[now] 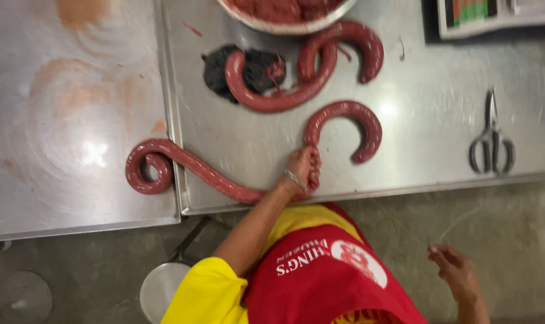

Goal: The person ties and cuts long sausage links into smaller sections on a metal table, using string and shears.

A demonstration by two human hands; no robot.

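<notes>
1. Sausage: a long, dark red, stuffed sausage rope [188, 163] lies across the seam of two steel tables. Its left end curls into a tight loop on the left table; from there it runs right and nearward to the left hand.
2. The left hand [302, 169], with a thin metal bangle [295, 179] at the wrist, is closed in a fist around the sausage at the near edge of the shiny stainless steel table [416, 120], fingers clamped together on the casing.
3. Beyond the fist, the sausage rises as a red hook-shaped arch [350, 123] that bends right and comes back down toward the near side.
4. The right hand [454, 269] hangs off the table at near right, above the grey floor. Its fingers are loosely curled and slightly apart; a thin pale string [458, 222] seems to trail from them, though the blur makes this uncertain.
5. Farther back, a second red curled sausage length [296, 84] lies in an S shape, partly over a dark crumpled lump [215, 69].
6. At the far edge sits a round white bowl of red minced filling [284, 18].
7. Steel scissors with grey loop handles [492, 144] lie at the right, well apart from both hands.
8. The person wears a red apron [320, 282] over a yellow sleeve [209, 291].
</notes>
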